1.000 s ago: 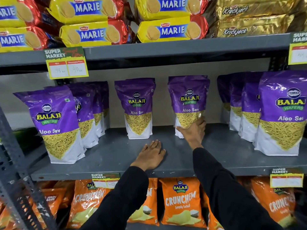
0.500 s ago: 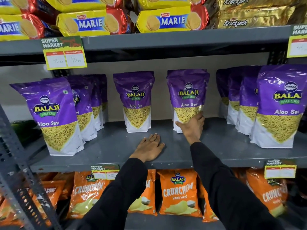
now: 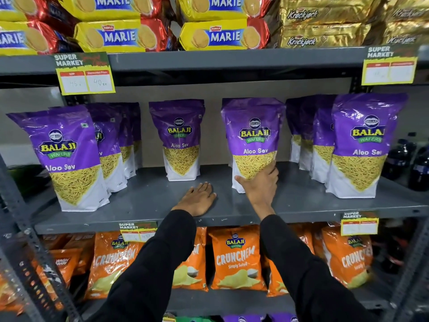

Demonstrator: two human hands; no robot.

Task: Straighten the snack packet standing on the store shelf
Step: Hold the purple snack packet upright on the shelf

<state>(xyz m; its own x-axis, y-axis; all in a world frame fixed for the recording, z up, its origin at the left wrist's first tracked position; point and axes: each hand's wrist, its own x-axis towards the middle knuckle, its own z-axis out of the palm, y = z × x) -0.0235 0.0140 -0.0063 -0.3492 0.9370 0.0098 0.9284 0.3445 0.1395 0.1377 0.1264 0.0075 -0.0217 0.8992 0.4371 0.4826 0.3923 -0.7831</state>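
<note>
A purple Aloo Sev packet (image 3: 253, 135) stands upright on the grey middle shelf (image 3: 144, 203), right of centre. My right hand (image 3: 261, 184) grips its lower part, thumb at the left bottom corner and fingers wrapped round the right side. My left hand (image 3: 198, 199) lies flat, palm down, on the shelf in front of a second single Aloo Sev packet (image 3: 180, 138), without touching it.
Rows of the same purple packets stand at the left (image 3: 67, 156) and right (image 3: 362, 145) of the shelf. Marie and Krackjack biscuit packs (image 3: 213, 36) fill the shelf above, orange Crunchem bags (image 3: 236, 259) the one below. Price tags (image 3: 84, 74) hang from shelf edges. Dark bottles (image 3: 415, 163) stand far right.
My right hand has closed further round the packet's base and drawn it a little forward on the shelf. The left hand stays flat in place.
</note>
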